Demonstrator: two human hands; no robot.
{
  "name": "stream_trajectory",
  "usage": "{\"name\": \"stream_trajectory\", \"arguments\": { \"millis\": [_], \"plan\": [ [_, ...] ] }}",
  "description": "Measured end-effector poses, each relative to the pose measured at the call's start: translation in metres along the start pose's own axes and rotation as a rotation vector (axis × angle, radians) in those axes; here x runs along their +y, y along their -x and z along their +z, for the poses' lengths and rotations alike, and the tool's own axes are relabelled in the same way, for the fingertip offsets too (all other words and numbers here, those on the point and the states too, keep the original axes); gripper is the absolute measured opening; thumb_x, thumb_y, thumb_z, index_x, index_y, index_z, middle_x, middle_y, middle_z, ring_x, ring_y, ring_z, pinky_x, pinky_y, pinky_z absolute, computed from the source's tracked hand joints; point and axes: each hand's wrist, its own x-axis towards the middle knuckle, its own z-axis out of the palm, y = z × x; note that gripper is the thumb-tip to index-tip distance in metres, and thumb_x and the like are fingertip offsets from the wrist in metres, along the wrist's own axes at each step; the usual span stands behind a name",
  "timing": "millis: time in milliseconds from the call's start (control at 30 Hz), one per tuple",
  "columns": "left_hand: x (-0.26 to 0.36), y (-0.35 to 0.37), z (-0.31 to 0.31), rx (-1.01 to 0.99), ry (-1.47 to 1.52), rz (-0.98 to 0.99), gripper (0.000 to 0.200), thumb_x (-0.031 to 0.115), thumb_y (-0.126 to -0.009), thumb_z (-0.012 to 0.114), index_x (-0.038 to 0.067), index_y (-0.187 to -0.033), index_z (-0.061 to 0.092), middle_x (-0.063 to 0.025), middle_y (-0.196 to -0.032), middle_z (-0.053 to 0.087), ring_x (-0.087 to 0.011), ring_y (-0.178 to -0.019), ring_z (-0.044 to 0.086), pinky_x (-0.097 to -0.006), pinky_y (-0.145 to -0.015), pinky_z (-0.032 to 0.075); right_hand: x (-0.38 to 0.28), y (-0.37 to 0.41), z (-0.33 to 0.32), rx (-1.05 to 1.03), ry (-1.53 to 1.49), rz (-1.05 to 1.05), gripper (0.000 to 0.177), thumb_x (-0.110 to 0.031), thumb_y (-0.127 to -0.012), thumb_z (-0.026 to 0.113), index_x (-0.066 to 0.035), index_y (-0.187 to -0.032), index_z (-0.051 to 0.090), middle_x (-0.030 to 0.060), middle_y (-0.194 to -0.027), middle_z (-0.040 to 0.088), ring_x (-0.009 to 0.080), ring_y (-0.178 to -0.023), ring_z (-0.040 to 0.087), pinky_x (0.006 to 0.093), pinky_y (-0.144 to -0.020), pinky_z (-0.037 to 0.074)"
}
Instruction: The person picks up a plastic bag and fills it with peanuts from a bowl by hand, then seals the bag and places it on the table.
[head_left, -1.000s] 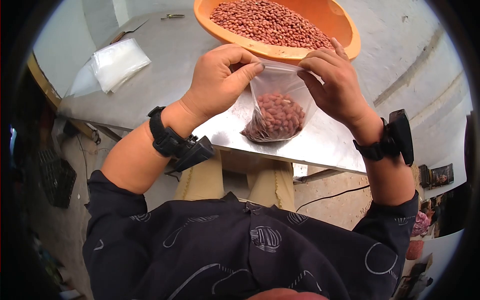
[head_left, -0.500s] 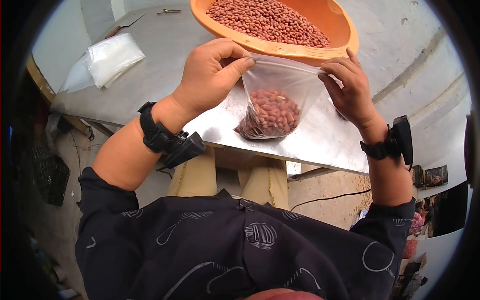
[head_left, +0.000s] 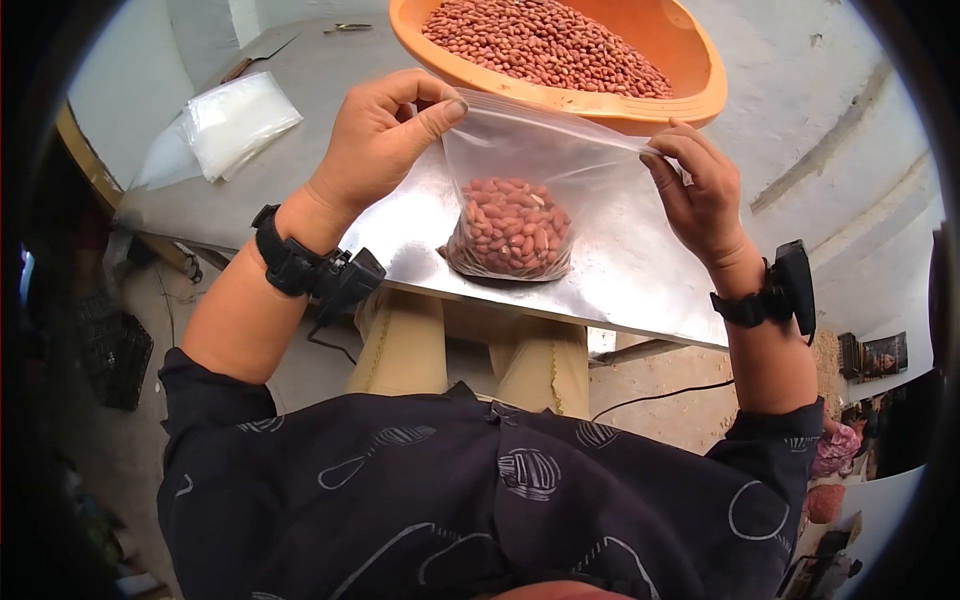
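Observation:
A clear plastic zip bag (head_left: 545, 140) stands on the metal table with red-skinned peanuts (head_left: 512, 225) heaped in its bottom. My left hand (head_left: 385, 140) pinches the top left corner of the bag between thumb and fingers. At the opposite top corner, my right hand (head_left: 695, 185) pinches the edge between thumb and forefinger. The top edge is stretched nearly straight between both hands. Just behind the bag sits an orange basin (head_left: 600, 105) holding many more of the same peanuts.
A stack of flat clear bags (head_left: 240, 120) lies on the metal table (head_left: 320, 75) at the left. Behind it are a knife (head_left: 262, 58) and a small metal tool (head_left: 348, 27). A cable (head_left: 660, 397) runs below the table, and a black crate (head_left: 115, 360) stands on the floor.
My left hand has moved left with its corner, and the bag's top is pulled wider and tighter. The bag's bottom with the peanuts has shifted slightly left.

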Motion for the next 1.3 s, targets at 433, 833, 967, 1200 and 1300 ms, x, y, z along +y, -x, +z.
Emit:
{"name": "stream_trajectory", "arguments": {
  "millis": [433, 833, 967, 1200, 1300],
  "plan": [
    [0.009, 0.001, 0.016, -0.093, 0.177, -0.133, 0.016, 0.007, -0.079, 0.068, 0.001, -0.093, 0.061, 0.0001, -0.086, 0.059, -0.0085, -0.081, 0.053, -0.0227, -0.075, 0.043, 0.002, 0.027, 0.018, 0.1, -0.9, 0.619, 0.021, -0.003, -0.079, 0.067, 0.004, -0.097, 0.06, 0.0049, -0.088, 0.063, 0.0093, -0.082, 0.058, 0.0218, -0.074, 0.047],
    [0.073, -0.042, 0.034, -0.209, -0.952, 0.56, 0.031, 0.022, -0.066, 0.073, 0.008, -0.093, 0.065, -0.0069, -0.086, 0.062, -0.0261, -0.082, 0.056, -0.0355, -0.069, 0.044, 0.003, 0.035, 0.029, 0.177, -0.856, 0.593, 0.013, -0.006, -0.08, 0.065, 0.002, -0.09, 0.064, 0.0012, -0.083, 0.063, 0.0067, -0.077, 0.055, 0.0203, -0.072, 0.045],
    [0.077, -0.056, 0.051, -0.46, -0.948, 0.299, 0.02, 0.018, -0.067, 0.072, 0.005, -0.082, 0.066, -0.0101, -0.074, 0.061, -0.0268, -0.074, 0.057, -0.0349, -0.066, 0.044, 0.002, 0.04, 0.028, 0.198, -0.869, 0.564, 0.012, -0.006, -0.081, 0.065, 0.003, -0.089, 0.064, 0.0002, -0.083, 0.062, 0.0068, -0.078, 0.054, 0.0204, -0.073, 0.045],
    [0.076, -0.059, 0.06, -0.479, -0.839, 0.152, 0.014, 0.01, -0.072, 0.069, 0.0, -0.08, 0.065, -0.0128, -0.071, 0.06, -0.0243, -0.066, 0.058, -0.0323, -0.061, 0.045, 0.003, 0.045, 0.033, 0.232, -0.899, 0.518, 0.011, -0.006, -0.081, 0.064, 0.003, -0.088, 0.064, 0.0006, -0.084, 0.062, 0.0072, -0.078, 0.055, 0.0204, -0.073, 0.045],
    [0.075, -0.059, 0.062, -0.472, -0.834, 0.169, 0.014, 0.009, -0.072, 0.068, 0.0, -0.081, 0.064, -0.0132, -0.071, 0.06, -0.0236, -0.064, 0.058, -0.0315, -0.06, 0.045, 0.004, 0.047, 0.036, 0.241, -0.902, 0.51, 0.011, -0.006, -0.081, 0.064, 0.002, -0.088, 0.064, 0.0006, -0.083, 0.063, 0.0074, -0.078, 0.055, 0.0206, -0.073, 0.046]
  ]
}}
